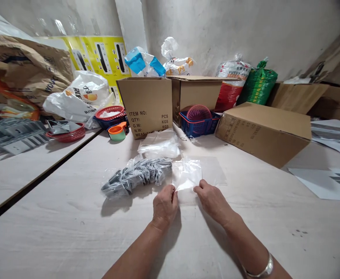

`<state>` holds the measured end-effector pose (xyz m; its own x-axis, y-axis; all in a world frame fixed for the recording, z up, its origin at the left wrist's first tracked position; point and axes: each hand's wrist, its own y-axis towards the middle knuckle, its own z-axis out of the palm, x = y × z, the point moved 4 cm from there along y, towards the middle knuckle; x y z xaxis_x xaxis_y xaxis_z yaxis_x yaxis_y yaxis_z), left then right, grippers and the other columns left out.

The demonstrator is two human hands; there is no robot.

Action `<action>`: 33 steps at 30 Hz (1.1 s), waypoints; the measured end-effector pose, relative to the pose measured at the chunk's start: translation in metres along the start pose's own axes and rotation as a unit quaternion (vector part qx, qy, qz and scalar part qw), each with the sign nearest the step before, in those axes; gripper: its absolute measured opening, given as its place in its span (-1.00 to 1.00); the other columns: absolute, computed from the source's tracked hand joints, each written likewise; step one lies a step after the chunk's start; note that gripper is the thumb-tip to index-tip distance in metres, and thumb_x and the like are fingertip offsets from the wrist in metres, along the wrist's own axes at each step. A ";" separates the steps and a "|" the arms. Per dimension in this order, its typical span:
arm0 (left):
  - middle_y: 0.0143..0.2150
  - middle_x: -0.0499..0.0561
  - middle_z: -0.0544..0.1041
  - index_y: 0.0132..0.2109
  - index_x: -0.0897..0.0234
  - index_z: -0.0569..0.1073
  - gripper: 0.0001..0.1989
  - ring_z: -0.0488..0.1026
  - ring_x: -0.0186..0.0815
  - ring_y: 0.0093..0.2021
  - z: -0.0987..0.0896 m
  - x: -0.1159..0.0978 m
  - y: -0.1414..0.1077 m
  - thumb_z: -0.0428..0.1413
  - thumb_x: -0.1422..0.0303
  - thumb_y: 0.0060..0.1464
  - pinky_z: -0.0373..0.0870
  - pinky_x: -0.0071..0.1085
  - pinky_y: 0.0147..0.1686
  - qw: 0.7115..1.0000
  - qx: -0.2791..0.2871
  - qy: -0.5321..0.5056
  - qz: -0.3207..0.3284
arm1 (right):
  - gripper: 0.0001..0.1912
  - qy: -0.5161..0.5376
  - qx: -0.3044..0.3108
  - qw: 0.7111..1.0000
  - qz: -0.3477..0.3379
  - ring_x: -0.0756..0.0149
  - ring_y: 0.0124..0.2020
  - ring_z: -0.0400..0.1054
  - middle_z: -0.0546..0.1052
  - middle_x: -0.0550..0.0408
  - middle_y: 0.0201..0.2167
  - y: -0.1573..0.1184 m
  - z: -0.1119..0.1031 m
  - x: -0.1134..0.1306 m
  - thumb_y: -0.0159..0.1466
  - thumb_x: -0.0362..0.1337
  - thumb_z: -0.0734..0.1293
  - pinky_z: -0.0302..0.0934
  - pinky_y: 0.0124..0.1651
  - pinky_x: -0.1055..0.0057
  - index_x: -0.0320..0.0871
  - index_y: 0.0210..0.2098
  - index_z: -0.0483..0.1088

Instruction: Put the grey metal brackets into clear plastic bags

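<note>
Far L, gray metal parts [13, 135] sit on a separate table section, w/ a brown paper sack [21, 69] behind & a red basket [67, 132] holding a metal piece just beside. Next along, a blue basket [110, 123] w/ a red rim-like basket on top, & an orange-green roll [118, 131] just in front. Behind that stands an open cardboard box [143, 106], printed QTY, G.W., N.W.

On the main table [71, 240], a bag of dark gray parts [136, 176] lies just L of the hands, w/ a loose plastic bag [160, 144] above it. L hand [165, 207] & R hand [213, 200] are close but apart, both pinching the near edge of a clear plastic bag [186, 174] flat on the table. Silver bangle [260, 269] on R wrist.

Further R: a second box [194, 93], a blue crate [199, 127] w/ a pink round basket [199, 113], a box on its side [263, 133], paper sheets [327, 182].
</note>
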<state>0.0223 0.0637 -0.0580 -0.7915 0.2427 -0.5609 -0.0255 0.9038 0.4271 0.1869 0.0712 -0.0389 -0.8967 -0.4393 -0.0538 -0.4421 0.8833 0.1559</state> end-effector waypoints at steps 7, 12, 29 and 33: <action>-0.43 0.01 0.42 -0.37 0.29 0.34 -0.83 0.34 -0.32 -0.41 0.000 -0.001 0.000 -0.12 0.40 0.09 0.20 -0.42 -0.37 1.000 0.020 0.021 -0.003 | -0.80 0.001 0.019 1.000 0.006 0.47 -0.52 0.18 0.28 0.10 -0.38 0.000 0.002 0.004 0.13 -0.57 0.15 -0.14 -0.50 0.42 -0.17 -0.41 0.26; -0.43 0.00 0.42 -0.38 0.28 0.35 -0.84 0.34 -0.32 -0.40 0.003 -0.001 0.001 -0.10 0.43 0.07 0.19 -0.42 -0.37 0.999 0.040 0.031 -0.001 | -0.82 0.000 0.038 0.999 0.012 0.46 -0.51 0.17 0.28 0.08 -0.35 -0.001 0.003 0.003 0.16 -0.55 0.13 -0.13 -0.48 0.42 -0.18 -0.40 0.26; -0.41 0.01 0.42 -0.37 0.28 0.35 -0.85 0.36 -0.30 -0.37 0.003 -0.001 -0.001 -0.10 0.47 0.02 0.19 -0.41 -0.35 0.999 0.030 0.034 -0.010 | -0.76 -0.024 0.030 0.999 0.024 0.46 -0.53 0.17 0.24 0.11 -0.39 -0.003 0.005 -0.001 0.10 -0.60 0.12 -0.20 -0.52 0.42 -0.15 -0.39 0.24; -0.39 0.02 0.43 -0.36 0.28 0.35 -0.85 0.36 -0.29 -0.35 0.005 0.001 0.000 -0.10 0.48 0.01 0.20 -0.40 -0.33 0.999 0.031 0.035 -0.013 | -0.77 -0.026 0.030 0.999 0.024 0.46 -0.52 0.18 0.25 0.10 -0.38 -0.003 0.005 -0.001 0.11 -0.58 0.12 -0.21 -0.52 0.42 -0.15 -0.39 0.23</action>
<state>0.0246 0.0653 -0.0616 -0.8321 0.1955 -0.5190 -0.0109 0.9299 0.3677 0.1888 0.0695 -0.0448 -0.9160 -0.3889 -0.0986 -0.3980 0.9118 0.1011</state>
